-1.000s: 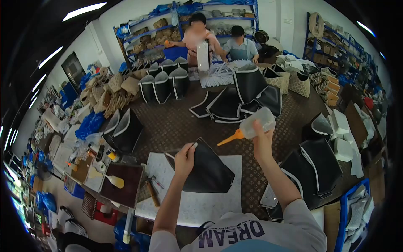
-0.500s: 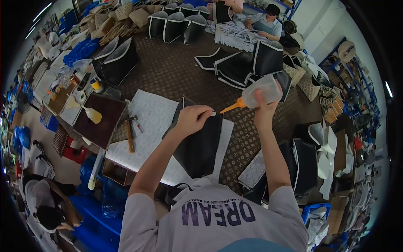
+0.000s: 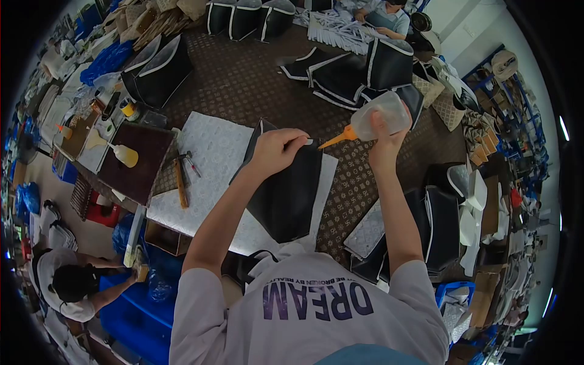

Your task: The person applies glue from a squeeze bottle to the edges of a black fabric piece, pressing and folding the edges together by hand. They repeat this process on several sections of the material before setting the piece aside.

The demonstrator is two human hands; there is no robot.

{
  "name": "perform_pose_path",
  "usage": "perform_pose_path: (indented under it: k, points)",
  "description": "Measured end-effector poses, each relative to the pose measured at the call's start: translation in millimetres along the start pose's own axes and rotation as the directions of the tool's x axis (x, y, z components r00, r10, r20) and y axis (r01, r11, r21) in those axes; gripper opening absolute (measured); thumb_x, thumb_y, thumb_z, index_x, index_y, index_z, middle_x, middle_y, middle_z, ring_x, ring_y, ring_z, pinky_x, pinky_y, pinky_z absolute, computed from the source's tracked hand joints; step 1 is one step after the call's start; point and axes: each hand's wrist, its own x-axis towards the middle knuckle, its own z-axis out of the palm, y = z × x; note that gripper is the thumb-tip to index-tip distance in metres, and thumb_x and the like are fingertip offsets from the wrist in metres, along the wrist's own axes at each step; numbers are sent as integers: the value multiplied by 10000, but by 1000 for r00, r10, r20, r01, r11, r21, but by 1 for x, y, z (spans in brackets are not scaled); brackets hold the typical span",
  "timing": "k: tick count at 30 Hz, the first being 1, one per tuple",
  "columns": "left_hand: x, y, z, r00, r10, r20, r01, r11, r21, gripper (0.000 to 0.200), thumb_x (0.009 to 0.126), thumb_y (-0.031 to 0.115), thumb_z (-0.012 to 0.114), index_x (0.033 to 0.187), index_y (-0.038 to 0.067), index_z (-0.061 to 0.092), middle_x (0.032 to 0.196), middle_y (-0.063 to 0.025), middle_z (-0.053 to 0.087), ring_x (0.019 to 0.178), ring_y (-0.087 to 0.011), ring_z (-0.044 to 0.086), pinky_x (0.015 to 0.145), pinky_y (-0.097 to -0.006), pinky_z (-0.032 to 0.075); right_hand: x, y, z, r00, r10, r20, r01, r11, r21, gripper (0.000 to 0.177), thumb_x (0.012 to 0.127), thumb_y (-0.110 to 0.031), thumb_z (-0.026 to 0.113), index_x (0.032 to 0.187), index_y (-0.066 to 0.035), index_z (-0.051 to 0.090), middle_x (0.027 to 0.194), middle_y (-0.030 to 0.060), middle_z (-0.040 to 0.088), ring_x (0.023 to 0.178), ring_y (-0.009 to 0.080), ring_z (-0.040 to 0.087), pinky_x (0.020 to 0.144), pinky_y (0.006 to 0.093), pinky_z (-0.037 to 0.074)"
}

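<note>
My right hand [image 3: 385, 139] is wrapped around a translucent glue bottle [image 3: 378, 117], tipped so its orange nozzle [image 3: 336, 139] points left. The nozzle tip is close to the fingertips of my left hand [image 3: 277, 152]. That hand is closed in a pinch on a small white strip [image 3: 309, 142] at the far edge of a black leather bag piece [image 3: 285, 204]. The black piece lies on a white patterned sheet [image 3: 210, 158] in front of me, partly covered by my left hand and forearm.
Left on the table are a hammer [image 3: 193, 163], a wooden-handled tool [image 3: 180, 182] and a yellow glue bottle [image 3: 126, 156] on a dark board [image 3: 137, 182]. Black bag parts [image 3: 340, 76] lie beyond my right hand. Co-workers sit at the far side [image 3: 389, 21] and lower left [image 3: 73, 283].
The view has tilted, so the table sits higher in the frame. My hands keep nearly the same hold. The lower-left co-worker's arms now reach toward a small tan block.
</note>
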Motion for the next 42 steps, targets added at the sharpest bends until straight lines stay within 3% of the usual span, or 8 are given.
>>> perform_pose_path:
  k: [6, 12, 16, 19, 23, 26, 32, 42]
  points:
    - [8, -10, 1, 1000, -23, -2, 23, 1000, -21, 129, 857, 177, 630, 907, 73, 687, 811, -83, 677, 653, -216, 635, 573, -295, 476, -28, 0, -6, 997, 66, 40, -65, 997, -45, 784, 773, -221, 769, 1353, -79, 261, 1219, 103, 447, 1114, 196, 476, 954, 353, 402]
    - [16, -19, 0, 998, -64, 0, 64, 997, -32, 144, 868, 194, 624, 927, 79, 686, 807, -80, 678, 647, -199, 631, 568, -288, 467, -61, 6, -20, 963, 188, 194, -181, 982, -54, 761, 773, -193, 759, 1348, -78, 274, 1225, 96, 445, 1122, 192, 471, 956, 351, 403]
    - [17, -31, 0, 998, -50, 27, 52, 996, -68, 159, 878, 213, 616, 938, 85, 687, 805, -76, 678, 639, -187, 623, 570, -290, 461, -18, 36, -22, 988, 147, -36, -145, 988, 53, 757, 774, -219, 767, 1334, -74, 279, 1234, 102, 434, 1136, 189, 455, 962, 355, 398]
    - [20, -29, 1, 997, -58, 53, 62, 996, -64, 167, 882, 220, 609, 944, 85, 686, 815, -76, 680, 650, -189, 627, 582, -293, 465, 9, 29, -1, 989, 99, -110, -86, 989, 117, 779, 772, -265, 776, 1327, -76, 263, 1239, 102, 429, 1133, 188, 459, 952, 353, 406]
    - [21, -27, -3, 996, -81, 40, 84, 994, -72, 167, 882, 216, 607, 946, 83, 686, 830, -77, 683, 675, -198, 638, 602, -292, 473, 14, 11, 13, 996, 37, -79, -29, 995, 96, 808, 775, -247, 778, 1334, -77, 221, 1250, 116, 411, 1134, 203, 465, 941, 348, 418]
    - [23, -31, -5, 996, -85, 24, 86, 994, -74, 165, 881, 211, 607, 947, 82, 685, 842, -78, 685, 691, -203, 645, 614, -289, 478, 1, -1, 18, 998, -25, -58, 20, 996, -90, 806, 778, -221, 774, 1344, -75, 220, 1241, 130, 418, 1128, 209, 467, 946, 351, 414]
    - [30, -42, -3, 993, -102, -64, 100, 994, -31, 167, 879, 239, 608, 950, 110, 687, 731, -93, 646, 613, -205, 602, 575, -311, 457, -32, -2, 5, 997, 46, 60, -36, 987, -154, 790, 789, -206, 759, 1357, -72, 227, 1228, 132, 432, 1117, 209, 473, 945, 344, 408]
    - [36, -56, -1, 982, -125, -139, 131, 991, 28, 189, 875, 283, 602, 954, 138, 693, 703, -90, 635, 627, -216, 614, 585, -324, 464, -71, -1, -12, 994, 102, -38, -107, 981, -163, 811, 783, -232, 768, 1365, -78, 224, 1222, 128, 432, 1092, 204, 484, 937, 341, 414]
